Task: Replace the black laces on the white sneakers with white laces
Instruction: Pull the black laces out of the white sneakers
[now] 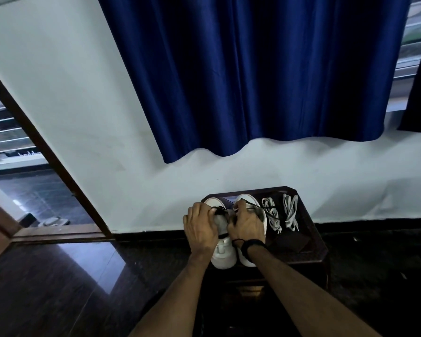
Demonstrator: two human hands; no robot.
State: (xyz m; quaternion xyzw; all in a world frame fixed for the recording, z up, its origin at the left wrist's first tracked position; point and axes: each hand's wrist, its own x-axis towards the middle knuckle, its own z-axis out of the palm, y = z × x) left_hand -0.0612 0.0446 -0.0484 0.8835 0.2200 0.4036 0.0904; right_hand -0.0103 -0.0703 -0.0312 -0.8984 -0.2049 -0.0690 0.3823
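Two white sneakers stand side by side on a small dark wooden table [314, 249], toes toward me. My left hand [201, 227] grips the left sneaker [223, 254] at its lacing, fingers curled by the black lace [219, 210]. My right hand [247, 226] is curled over the right sneaker [249, 200] and pinches a black lace there. A loose black lace strand trails across to the right. Two bundled white laces [272, 215] [291, 211] lie on the table to the right of the shoes.
The table stands against a white wall under a blue curtain [253, 76]. A dark flat object [291, 240] lies on the table near the laces. An open doorway [22, 186] is at the left. The floor is dark and glossy.
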